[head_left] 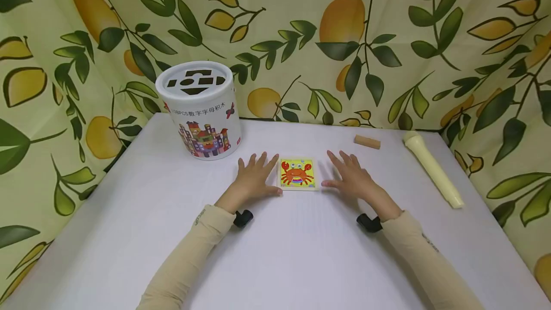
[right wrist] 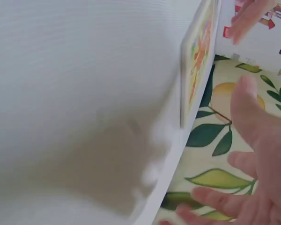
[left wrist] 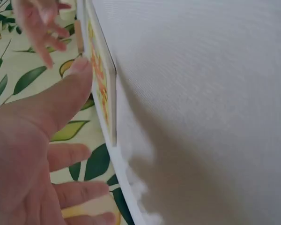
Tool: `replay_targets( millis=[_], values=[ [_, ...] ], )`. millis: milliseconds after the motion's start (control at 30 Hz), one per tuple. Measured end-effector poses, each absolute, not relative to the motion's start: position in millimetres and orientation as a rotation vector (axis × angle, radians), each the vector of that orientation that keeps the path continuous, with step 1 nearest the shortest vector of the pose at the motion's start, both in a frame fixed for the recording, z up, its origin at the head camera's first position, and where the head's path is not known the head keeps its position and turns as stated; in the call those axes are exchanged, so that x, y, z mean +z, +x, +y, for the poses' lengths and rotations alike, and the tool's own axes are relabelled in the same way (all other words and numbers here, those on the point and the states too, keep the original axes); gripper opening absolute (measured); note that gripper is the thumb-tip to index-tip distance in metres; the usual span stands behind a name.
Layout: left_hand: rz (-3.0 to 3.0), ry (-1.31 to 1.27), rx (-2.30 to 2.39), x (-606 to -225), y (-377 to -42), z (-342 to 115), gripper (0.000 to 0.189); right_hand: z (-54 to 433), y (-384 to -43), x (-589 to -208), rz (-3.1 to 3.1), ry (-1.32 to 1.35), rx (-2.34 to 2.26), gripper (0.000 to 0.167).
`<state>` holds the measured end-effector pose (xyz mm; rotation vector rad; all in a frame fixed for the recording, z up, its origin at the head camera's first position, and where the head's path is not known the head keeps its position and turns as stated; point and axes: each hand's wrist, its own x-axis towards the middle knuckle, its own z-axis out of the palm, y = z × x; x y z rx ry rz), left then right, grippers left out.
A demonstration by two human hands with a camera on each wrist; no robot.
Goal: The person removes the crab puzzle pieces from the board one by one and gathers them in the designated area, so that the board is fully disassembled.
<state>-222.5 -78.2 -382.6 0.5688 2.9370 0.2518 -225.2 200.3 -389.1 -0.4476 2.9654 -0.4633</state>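
A small square picture puzzle (head_left: 297,174) with a red crab on yellow lies flat on the white table (head_left: 275,252). Just left of it hovers my left hand (head_left: 254,178), fingers spread and thumb near the puzzle's lower left corner. On the other side my right hand (head_left: 353,178) is held with its fingers apart, a short gap from the puzzle's edge. Neither hand holds anything. In the left wrist view the puzzle (left wrist: 103,79) appears edge-on beyond the thumb, and the right wrist view shows the puzzle (right wrist: 196,61) likewise.
A white lidded bucket (head_left: 202,109) with shaped holes and printed blocks stands at the back left. A small wooden block (head_left: 367,142) lies at the back right, beside a cream toy microphone (head_left: 432,169). A fruit-patterned curtain (head_left: 275,27) surrounds the table's back and sides.
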Motion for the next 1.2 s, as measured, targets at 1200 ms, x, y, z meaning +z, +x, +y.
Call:
replay_targets(
  millis=[1200],
  values=[
    [2.742,0.798,0.204,-386,-230,-72,0.048,114,-299,-390,2.664,-0.869,-0.495,0.038]
  ],
)
